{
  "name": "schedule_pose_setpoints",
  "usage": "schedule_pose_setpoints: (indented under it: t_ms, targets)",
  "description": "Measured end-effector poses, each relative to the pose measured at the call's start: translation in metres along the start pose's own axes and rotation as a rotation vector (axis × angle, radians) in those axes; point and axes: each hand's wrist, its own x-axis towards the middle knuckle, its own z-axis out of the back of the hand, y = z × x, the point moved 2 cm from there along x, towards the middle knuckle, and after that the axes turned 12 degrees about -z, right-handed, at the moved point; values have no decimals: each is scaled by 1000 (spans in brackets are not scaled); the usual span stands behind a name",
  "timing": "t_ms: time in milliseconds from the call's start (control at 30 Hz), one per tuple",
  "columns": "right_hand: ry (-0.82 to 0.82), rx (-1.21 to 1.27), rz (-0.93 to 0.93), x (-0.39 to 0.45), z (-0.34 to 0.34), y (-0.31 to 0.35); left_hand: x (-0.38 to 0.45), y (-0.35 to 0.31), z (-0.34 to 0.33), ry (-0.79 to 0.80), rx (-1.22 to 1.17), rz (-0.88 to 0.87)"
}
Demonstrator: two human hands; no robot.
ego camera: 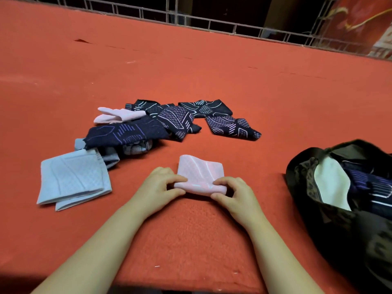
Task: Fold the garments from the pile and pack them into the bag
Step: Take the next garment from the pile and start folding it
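- Pile [148, 124] of unfolded garments, far left, on red surface [254, 92].
- Left hand [158, 187] pinches near-left edge of pink garment [201, 175].
- Right hand [233, 195] pinches near-right edge; keep both corners level, roll fold flat.
- Bag [318, 219] gapes at right, already part filled.

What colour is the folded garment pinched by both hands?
Pale pink folded garment, clearest in the head view.

Readable text: none on any surface in view.
Garments [135, 132]: woven line and grid patterns only, no letters or numbers.
Bag [318, 187]: no label or brand legible.
Red hanging [360, 22]: yellow strokes, too blurred to read.
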Motion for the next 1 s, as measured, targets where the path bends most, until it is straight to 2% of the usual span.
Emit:
schedule_pose_setpoints:
  t_ms: [167,267,367,600,800,900,1000]
  targets:
    - [-150,0,140,3,-1,-4,2,4,-3,-63,-9,-91]
    - [-129,-43,212,5,-5,-3,3,5,-7,-22,-47,-84]
    - [-87,-34,168,5,-8,2,3,4,-9,-20,-61,-30]
    - [-189,123,41,6,-5,1,2,-4,-5,-87,-64,12]
    - [-206,174,-98,14,-8,0,6,-2,-7,-134,-142,102]
    - [-225,45,-163,19,-12,1,9,4,-9,-150,-25,189]
    - [-256,-221,-209,22,-12,-3,12,9,-12,31,266,270]
